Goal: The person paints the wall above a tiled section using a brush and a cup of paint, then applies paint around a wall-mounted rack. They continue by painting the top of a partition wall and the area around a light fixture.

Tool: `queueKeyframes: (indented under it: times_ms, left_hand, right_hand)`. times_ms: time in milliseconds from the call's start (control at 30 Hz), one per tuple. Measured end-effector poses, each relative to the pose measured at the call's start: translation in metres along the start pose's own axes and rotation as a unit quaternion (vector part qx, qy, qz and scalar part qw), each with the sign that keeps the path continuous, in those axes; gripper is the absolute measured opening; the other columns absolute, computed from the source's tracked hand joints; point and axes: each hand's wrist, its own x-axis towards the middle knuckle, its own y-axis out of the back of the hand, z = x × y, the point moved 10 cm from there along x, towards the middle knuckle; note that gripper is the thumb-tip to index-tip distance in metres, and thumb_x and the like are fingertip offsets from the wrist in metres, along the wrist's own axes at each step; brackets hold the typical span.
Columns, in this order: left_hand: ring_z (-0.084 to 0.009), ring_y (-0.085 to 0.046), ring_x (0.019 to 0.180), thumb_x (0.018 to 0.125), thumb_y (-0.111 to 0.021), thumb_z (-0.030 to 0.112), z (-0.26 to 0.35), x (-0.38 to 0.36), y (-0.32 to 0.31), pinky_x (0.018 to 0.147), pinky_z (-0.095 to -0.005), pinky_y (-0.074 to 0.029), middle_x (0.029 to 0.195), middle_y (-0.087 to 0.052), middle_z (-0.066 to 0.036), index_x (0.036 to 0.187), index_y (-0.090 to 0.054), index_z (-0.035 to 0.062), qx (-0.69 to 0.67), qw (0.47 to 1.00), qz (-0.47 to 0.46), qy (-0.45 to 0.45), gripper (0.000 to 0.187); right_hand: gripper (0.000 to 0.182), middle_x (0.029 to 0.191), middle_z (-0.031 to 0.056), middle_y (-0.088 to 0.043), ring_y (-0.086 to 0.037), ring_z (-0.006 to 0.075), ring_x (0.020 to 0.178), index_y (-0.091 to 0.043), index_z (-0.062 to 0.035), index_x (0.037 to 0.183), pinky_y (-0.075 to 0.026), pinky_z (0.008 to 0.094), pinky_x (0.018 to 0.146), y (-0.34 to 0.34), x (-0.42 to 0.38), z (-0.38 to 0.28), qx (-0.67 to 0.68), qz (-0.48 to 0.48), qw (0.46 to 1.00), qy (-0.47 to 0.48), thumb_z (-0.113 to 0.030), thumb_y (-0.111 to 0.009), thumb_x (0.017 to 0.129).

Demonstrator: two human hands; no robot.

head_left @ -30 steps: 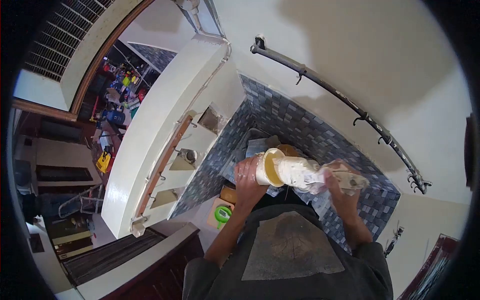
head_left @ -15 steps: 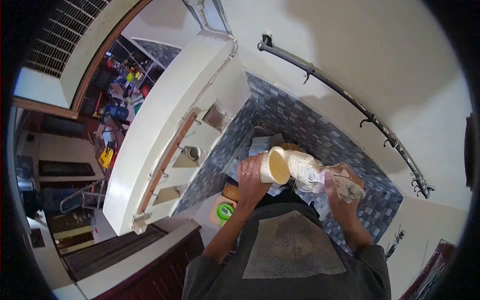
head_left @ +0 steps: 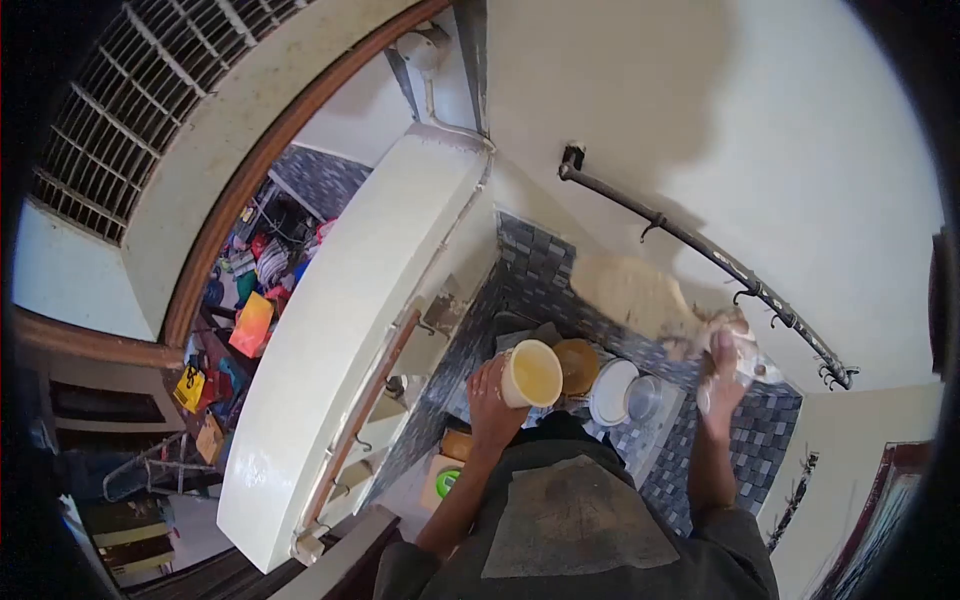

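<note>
My left hand [head_left: 490,405] is closed around the side of a cream-coloured tub [head_left: 509,378], tilted so its round mouth shows a yellowish inside. Out to the right, my raised right hand [head_left: 725,375] is closed on a pale, limp plastic bag [head_left: 635,300]. The bag stretches leftward in front of the wall, smeared by motion. White residue coats the fingers of this hand. The bag and the tub are apart.
Below stand a brown bowl [head_left: 577,367], a white round lid or container [head_left: 612,392] and a clear container [head_left: 645,398]. A hooked rail [head_left: 690,235] crosses the wall at right. A white ledge [head_left: 330,330] rises at left; a green-rimmed object [head_left: 447,482] lies below it.
My right hand has moved up and right, away from the tub, and the bunched bag is now spread out. The tub has shifted slightly left and down. The head view has shifted.
</note>
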Motion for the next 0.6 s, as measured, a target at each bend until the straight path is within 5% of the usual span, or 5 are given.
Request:
queueKeyframes:
  times_ms: [200,367,467,600]
  left_hand:
    - [-0.0361,-0.050,0.108,0.055,-0.081,0.015,-0.038,-0.017,0.024,0.095,-0.0465,-0.036,0.115,-0.055,-0.017,0.120,-0.046,0.0028,-0.017,0.999,0.020,0.036,0.074]
    - [-0.0363,-0.051,0.107,0.054,-0.082,0.015,-0.064,-0.023,0.045,0.094,-0.0467,-0.037,0.115,-0.055,-0.016,0.119,-0.047,0.0028,-0.040,0.997,0.031,0.065,0.075]
    - [-0.0357,-0.050,0.109,0.055,-0.082,0.015,-0.076,-0.023,0.056,0.094,-0.0462,-0.037,0.115,-0.055,-0.016,0.120,-0.047,0.0029,-0.060,0.993,0.033,0.092,0.075]
    - [-0.0348,-0.050,0.110,0.055,-0.082,0.016,-0.092,-0.022,0.062,0.095,-0.0450,-0.037,0.116,-0.054,-0.016,0.120,-0.047,0.0033,-0.062,0.991,0.042,0.107,0.075]
  right_hand:
    - [0.029,0.078,-0.0035,-0.049,-0.043,0.0059,0.065,-0.053,-0.0055,0.106,-0.037,0.0201,0.056,-0.078,0.060,0.019,0.012,0.061,0.989,0.131,-0.030,-0.057,0.090]
    - [0.029,0.077,-0.0014,-0.048,-0.041,0.0056,0.066,-0.054,-0.0026,0.100,-0.035,0.0211,0.056,-0.142,0.095,-0.016,-0.109,0.010,0.965,0.239,-0.031,-0.053,0.093]
    - [0.030,0.077,0.0003,-0.050,-0.043,0.0069,0.067,-0.055,-0.0016,0.097,-0.039,0.0227,0.057,-0.162,0.111,-0.020,-0.051,0.010,0.957,0.285,-0.031,-0.053,0.093]
    - [0.028,0.085,0.0048,-0.056,-0.051,0.0122,0.075,-0.058,0.0012,0.095,-0.047,0.0271,0.069,-0.175,0.130,-0.011,-0.087,0.033,0.955,0.283,-0.026,-0.052,0.094]
